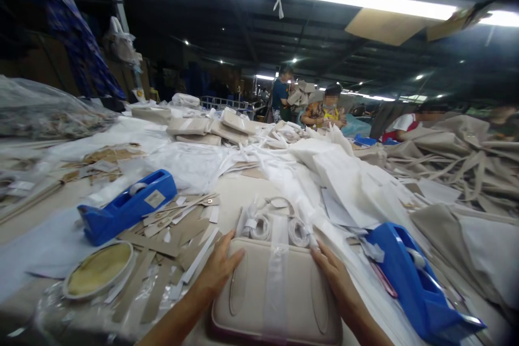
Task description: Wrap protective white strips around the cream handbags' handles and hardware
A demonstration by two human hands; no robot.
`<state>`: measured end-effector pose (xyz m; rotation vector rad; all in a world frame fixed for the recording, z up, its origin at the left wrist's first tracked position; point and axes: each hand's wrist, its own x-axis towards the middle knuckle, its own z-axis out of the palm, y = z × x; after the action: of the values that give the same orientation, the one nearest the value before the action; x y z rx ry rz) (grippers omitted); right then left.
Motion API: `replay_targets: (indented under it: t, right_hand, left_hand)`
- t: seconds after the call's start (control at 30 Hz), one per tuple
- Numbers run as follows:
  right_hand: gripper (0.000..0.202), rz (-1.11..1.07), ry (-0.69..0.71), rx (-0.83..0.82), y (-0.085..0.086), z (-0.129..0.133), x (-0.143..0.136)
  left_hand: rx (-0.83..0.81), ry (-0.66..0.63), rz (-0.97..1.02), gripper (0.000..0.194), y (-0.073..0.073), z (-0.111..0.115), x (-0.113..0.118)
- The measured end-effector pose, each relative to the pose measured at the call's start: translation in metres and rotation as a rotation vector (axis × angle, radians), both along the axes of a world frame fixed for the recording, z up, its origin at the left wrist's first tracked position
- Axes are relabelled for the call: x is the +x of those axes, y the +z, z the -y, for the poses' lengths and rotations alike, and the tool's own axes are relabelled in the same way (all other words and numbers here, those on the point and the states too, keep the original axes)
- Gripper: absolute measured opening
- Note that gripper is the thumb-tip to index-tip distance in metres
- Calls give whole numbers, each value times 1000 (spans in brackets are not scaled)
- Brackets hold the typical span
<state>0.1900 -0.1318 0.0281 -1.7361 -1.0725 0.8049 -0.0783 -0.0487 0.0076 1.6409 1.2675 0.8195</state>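
A beige handbag [251, 286] lies at the front middle, with a pale translucent strip [277, 286] running down its face. At its top are two white-wrapped rolls [260, 227] and a thin strap loop. My left hand [222, 264] grips the bag's upper left corner, thumb on the front and fingers behind the edge. On the opposite side, my right hand [330, 266] holds the upper right edge; some of its fingers are hidden. The bag's lower edge looks dark reddish.
Blue tape dispensers stand left [130, 203] and right [417, 281]. Beige strips [162, 259] and a round yellowish tin [99, 270] lie at left. White sheets [348, 184] and stacked beige bags [211, 127] fill the table beyond. Several people work behind.
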Motion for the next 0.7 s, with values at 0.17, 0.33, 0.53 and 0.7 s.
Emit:
replay_targets:
  t: [0.17, 0.33, 0.53, 0.7]
  right_hand:
    - [68, 61, -13, -81, -14, 23, 2]
    - [69, 396, -35, 82, -12, -9, 20]
    - [49, 914, 340, 279, 15, -124, -3]
    - [39, 900, 500, 186, -4, -164, -9]
  left_hand:
    - [-12, -15, -32, 61, -13, 35, -20]
    - [299, 89, -117, 54, 16, 8, -15]
    - [506, -328, -523, 38, 72, -96, 61]
    - [342, -565, -737, 32, 67, -119, 95]
